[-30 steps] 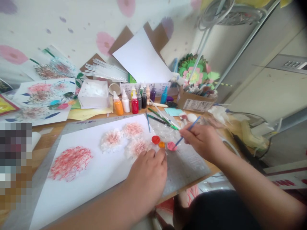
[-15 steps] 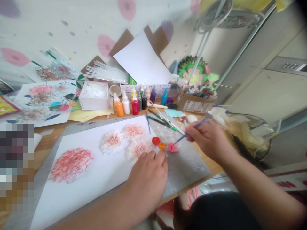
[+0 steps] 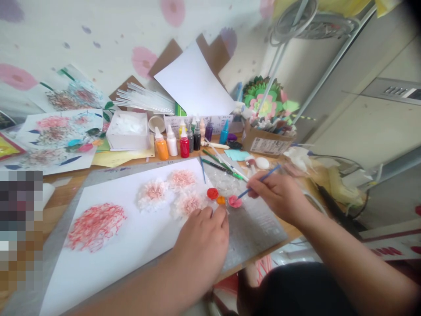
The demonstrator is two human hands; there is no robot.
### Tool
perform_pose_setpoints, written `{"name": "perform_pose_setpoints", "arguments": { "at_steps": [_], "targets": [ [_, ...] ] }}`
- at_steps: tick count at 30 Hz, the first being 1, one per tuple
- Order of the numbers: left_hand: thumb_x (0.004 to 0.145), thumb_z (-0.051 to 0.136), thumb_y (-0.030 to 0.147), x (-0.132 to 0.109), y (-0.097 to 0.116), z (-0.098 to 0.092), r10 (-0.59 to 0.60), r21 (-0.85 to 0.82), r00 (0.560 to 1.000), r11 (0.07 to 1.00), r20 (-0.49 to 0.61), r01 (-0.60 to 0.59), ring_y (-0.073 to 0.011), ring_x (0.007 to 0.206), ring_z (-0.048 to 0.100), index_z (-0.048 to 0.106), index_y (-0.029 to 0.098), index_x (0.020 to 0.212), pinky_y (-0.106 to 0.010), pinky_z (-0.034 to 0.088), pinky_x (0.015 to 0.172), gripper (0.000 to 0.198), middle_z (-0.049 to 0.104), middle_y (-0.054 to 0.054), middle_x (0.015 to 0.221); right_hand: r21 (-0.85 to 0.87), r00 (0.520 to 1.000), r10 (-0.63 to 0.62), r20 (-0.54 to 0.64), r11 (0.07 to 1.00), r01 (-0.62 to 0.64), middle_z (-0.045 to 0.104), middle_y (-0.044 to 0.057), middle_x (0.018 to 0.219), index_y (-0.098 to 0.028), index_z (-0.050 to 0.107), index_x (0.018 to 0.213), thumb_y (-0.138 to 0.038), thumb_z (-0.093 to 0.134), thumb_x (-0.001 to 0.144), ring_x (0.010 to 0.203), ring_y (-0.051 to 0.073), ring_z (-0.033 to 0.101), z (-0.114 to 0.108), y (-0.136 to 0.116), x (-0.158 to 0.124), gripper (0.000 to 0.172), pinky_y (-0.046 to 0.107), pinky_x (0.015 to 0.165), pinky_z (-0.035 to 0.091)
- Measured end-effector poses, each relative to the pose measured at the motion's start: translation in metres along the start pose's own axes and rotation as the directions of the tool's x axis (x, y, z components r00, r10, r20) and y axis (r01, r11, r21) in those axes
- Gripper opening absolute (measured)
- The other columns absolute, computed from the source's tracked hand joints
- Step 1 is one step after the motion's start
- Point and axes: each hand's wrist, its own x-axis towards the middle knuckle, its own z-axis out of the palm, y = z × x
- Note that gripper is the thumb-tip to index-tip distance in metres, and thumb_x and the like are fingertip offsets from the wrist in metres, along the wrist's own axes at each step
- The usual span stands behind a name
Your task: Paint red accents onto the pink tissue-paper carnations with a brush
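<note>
My right hand [image 3: 279, 195] pinches a thin blue paintbrush [image 3: 259, 181] whose tip rests in a pink paint blob [image 3: 235, 201] on a clear plastic sheet [image 3: 253, 224]. Red [image 3: 212, 193] and orange [image 3: 221, 200] blobs lie just left of it. My left hand [image 3: 204, 239] lies on the edge of a large white paper [image 3: 131, 228], fingers curled down, holding nothing I can see. On the paper are three pinkish tissue flowers [image 3: 171, 193] and a red scribbled flower [image 3: 95, 226].
A row of paint bottles [image 3: 184, 140] stands behind the paper, with spare brushes [image 3: 223, 166] beside it. A white box [image 3: 129, 129], finished flower pictures [image 3: 59, 131], a cardboard box of supplies [image 3: 268, 140] and a paper flower [image 3: 268, 98] crowd the back. A blurred patch [image 3: 21, 228] covers the left.
The right hand has stayed at the pink blob, with the brush handle tipping up and then back down as the tip works the paint. The left hand has kept still.
</note>
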Motion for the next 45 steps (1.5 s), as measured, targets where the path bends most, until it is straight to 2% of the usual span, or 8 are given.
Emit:
{"name": "perform_pose_setpoints", "arguments": {
  "at_steps": [4,7,12,30,33,37,45],
  "targets": [
    [0.088,0.045,0.01,0.0006,-0.0005,0.0001,-0.001,-0.008,1.0,1.0,-0.013,0.001,-0.0268,0.093,0.055,0.06,0.011,0.112,-0.042,0.05,0.071,0.029,0.054,-0.012,0.123,0.002,0.999,0.013,-0.043,1.0,-0.013,0.069,0.002,0.064,-0.02,0.062,0.064,-0.031,0.048,0.086,0.059,0.014,0.063,0.0027,-0.0015,0.0016,0.028,0.024,0.056,0.045],
    [0.088,0.045,0.01,0.0015,-0.0007,0.0009,0.003,-0.005,1.0,1.0,-0.02,-0.003,-0.0267,0.092,0.055,0.06,0.011,0.112,-0.042,0.049,0.071,0.028,0.055,-0.012,0.121,-0.003,1.0,0.019,-0.017,1.0,-0.019,0.068,0.002,0.061,-0.019,0.061,0.064,-0.031,0.048,0.086,0.056,0.014,0.062,0.0033,-0.0026,0.0012,0.028,0.024,0.054,0.044],
    [0.087,0.047,0.012,0.0015,-0.0012,0.0019,0.005,0.003,1.0,1.0,-0.025,-0.005,-0.0269,0.092,0.055,0.062,0.012,0.107,-0.041,0.05,0.069,0.025,0.055,-0.012,0.121,-0.018,1.0,-0.016,-0.025,1.0,0.016,0.067,0.0,0.059,-0.019,0.06,0.064,-0.03,0.048,0.086,0.054,0.013,0.061,0.0019,-0.0021,-0.0015,0.028,0.023,0.053,0.043],
    [0.085,0.05,0.011,0.0002,0.0009,0.001,-0.009,-0.003,1.0,1.0,-0.013,0.009,-0.0259,0.091,0.055,0.059,0.012,0.113,-0.042,0.05,0.073,0.03,0.053,-0.011,0.124,-0.174,0.98,-0.137,-0.145,0.978,0.112,0.064,0.001,0.054,-0.019,0.06,0.058,-0.031,0.052,0.086,0.05,0.012,0.058,0.001,0.0034,-0.0032,0.032,0.024,0.049,0.039],
    [0.084,0.05,0.01,0.0006,0.0007,0.0004,-0.019,-0.01,1.0,1.0,-0.001,0.019,-0.0257,0.091,0.054,0.059,0.012,0.113,-0.041,0.05,0.072,0.031,0.053,-0.011,0.123,-0.184,0.979,-0.152,-0.138,0.975,0.125,0.064,0.0,0.054,-0.019,0.06,0.057,-0.03,0.053,0.085,0.048,0.012,0.057,-0.0002,0.0038,-0.0036,0.031,0.024,0.048,0.039],
    [0.084,0.05,0.012,0.0008,-0.0006,0.0002,-0.005,-0.001,1.0,1.0,0.004,0.005,-0.0257,0.09,0.054,0.059,0.012,0.113,-0.041,0.049,0.071,0.031,0.053,-0.011,0.124,-0.194,0.977,-0.172,-0.129,0.97,0.145,0.068,0.001,0.064,-0.02,0.059,0.058,-0.026,0.049,0.087,0.057,0.013,0.059,-0.0016,0.004,-0.0028,0.031,0.025,0.056,0.043],
    [0.085,0.047,0.013,0.0009,-0.0004,0.0009,-0.004,0.015,1.0,1.0,-0.018,0.004,-0.0255,0.088,0.054,0.059,0.011,0.113,-0.042,0.048,0.071,0.031,0.054,-0.012,0.122,-0.199,0.984,-0.146,-0.1,0.972,0.124,0.068,0.001,0.065,-0.02,0.059,0.059,-0.027,0.047,0.088,0.06,0.013,0.06,-0.0037,0.0057,-0.0035,0.031,0.025,0.058,0.043]
  ]
}}
